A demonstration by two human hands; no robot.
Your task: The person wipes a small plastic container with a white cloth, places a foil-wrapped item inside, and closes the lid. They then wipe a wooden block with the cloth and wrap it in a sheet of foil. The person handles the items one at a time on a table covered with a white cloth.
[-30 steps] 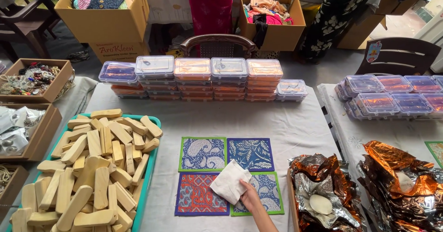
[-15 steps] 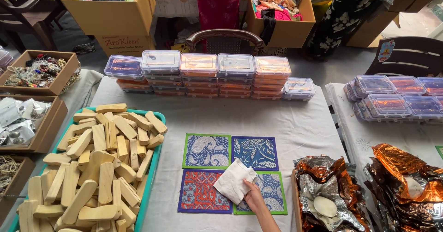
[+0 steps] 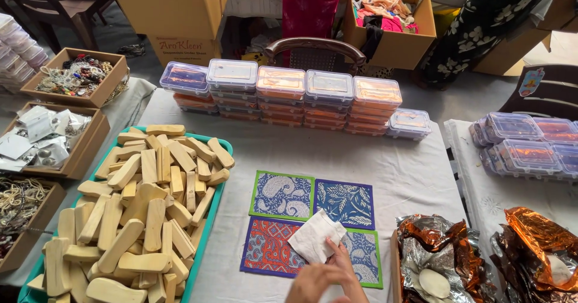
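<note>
The view has dipped slightly since earlier. A hand [image 3: 322, 274] pinches a white cloth [image 3: 314, 238] over four patterned mats [image 3: 282, 196], fingers [image 3: 335, 252] closed on its edge.

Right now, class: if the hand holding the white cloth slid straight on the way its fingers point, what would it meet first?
Probably the blue leaf-patterned mat: the hand, which side unclear, points up-table past the white cloth it holds.

Wooden blocks [image 3: 138, 212] in teal tray [image 3: 208, 231]; stacked lidded plastic boxes [image 3: 283, 95] behind.
</note>
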